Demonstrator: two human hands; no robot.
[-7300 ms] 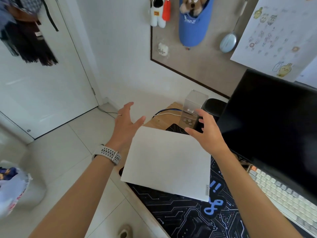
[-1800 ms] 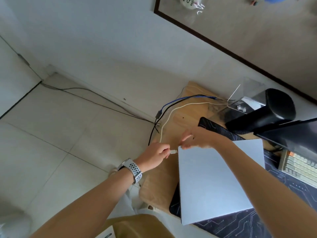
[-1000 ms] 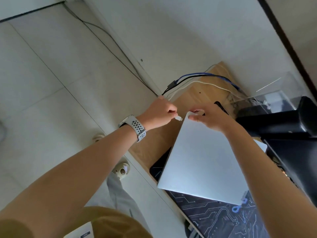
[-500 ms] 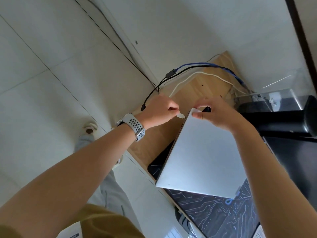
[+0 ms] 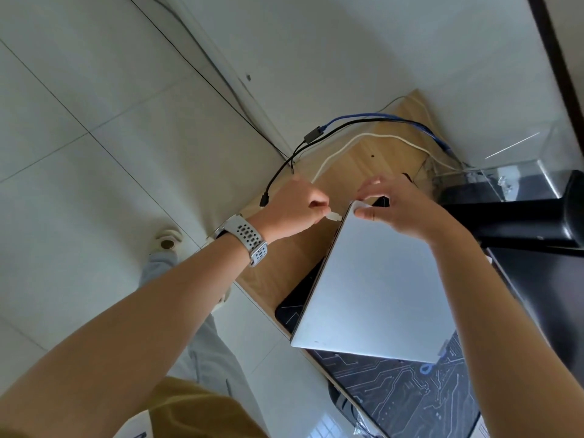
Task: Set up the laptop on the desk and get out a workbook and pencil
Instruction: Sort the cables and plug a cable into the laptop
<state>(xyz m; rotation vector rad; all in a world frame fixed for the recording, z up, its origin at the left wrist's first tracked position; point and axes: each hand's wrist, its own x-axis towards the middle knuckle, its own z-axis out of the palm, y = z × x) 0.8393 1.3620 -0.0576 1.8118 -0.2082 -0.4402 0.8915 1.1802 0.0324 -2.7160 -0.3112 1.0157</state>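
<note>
The tiled floor (image 5: 94, 153) and white wall (image 5: 347, 58) fill the left and far part of the view. The wooden desk (image 5: 284, 270) runs from its far corner down toward the near right, and a dark circuit-print mat (image 5: 395, 393) covers most of its near end. To the right stand a black monitor (image 5: 543, 295) and a black speaker (image 5: 512, 216).

The task's laptop (image 5: 376, 289) lies closed on the mat, its left edge toward the bare wood. The right hand (image 5: 401, 210) steadies its far left corner, thumb on the lid and the other fingers curled over the corner, likely so the machine does not slide while the plug goes in. The left hand (image 5: 297, 207), with a watch (image 5: 246, 238) on the wrist, pinches the small white plug (image 5: 334, 216) of the white cable (image 5: 363, 139), which loops across the far desk corner beside a blue cable (image 5: 379, 116) and a black one (image 5: 316, 137). The plug tip sits just beside the laptop's left edge; whether it is seated in the port cannot be told.

Against half a second ago, both hands keep the same holds and the plug has closed nearly all of the small gap to the laptop's edge. No workbook or pencil is in sight, so that part of the task looks not yet begun.
</note>
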